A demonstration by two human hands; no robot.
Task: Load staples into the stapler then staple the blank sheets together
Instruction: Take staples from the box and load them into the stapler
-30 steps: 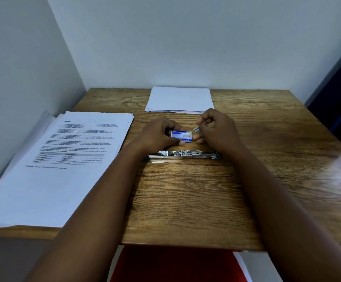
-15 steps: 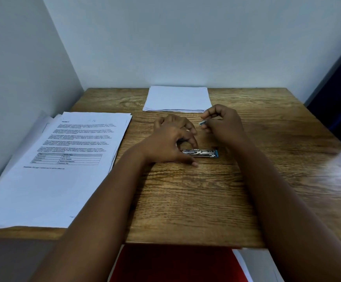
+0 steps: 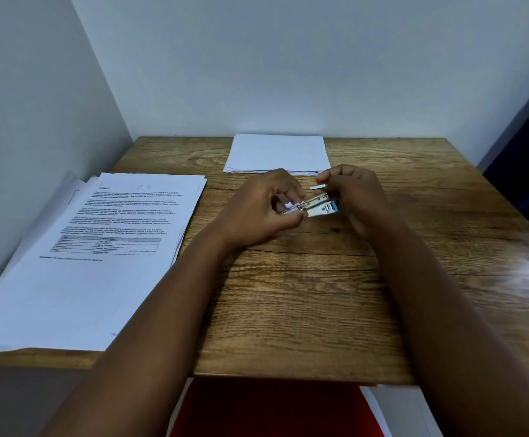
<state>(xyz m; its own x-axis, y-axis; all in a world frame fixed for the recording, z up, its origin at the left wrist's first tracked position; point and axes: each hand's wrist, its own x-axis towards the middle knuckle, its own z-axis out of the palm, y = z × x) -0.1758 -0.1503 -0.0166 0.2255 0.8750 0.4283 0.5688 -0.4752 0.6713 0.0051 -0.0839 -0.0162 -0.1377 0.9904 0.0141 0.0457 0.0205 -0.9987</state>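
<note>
Head view: left hand (image 3: pixel 257 212) grips the opened stapler (image 3: pixel 307 205); right hand (image 3: pixel 354 197) pinches the staple strip (image 3: pixel 317 188), which should seat squarely in the channel

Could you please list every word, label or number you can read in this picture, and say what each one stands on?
Printed white sheet on the stack of papers: a bold heading, paragraphs and a table, all too blurred to read.
Handwritten pencil mark at that sheet's top: illegible.
Small blue and white staple box between the hands: print too small to read.
Blank white sheets: no text.
</note>
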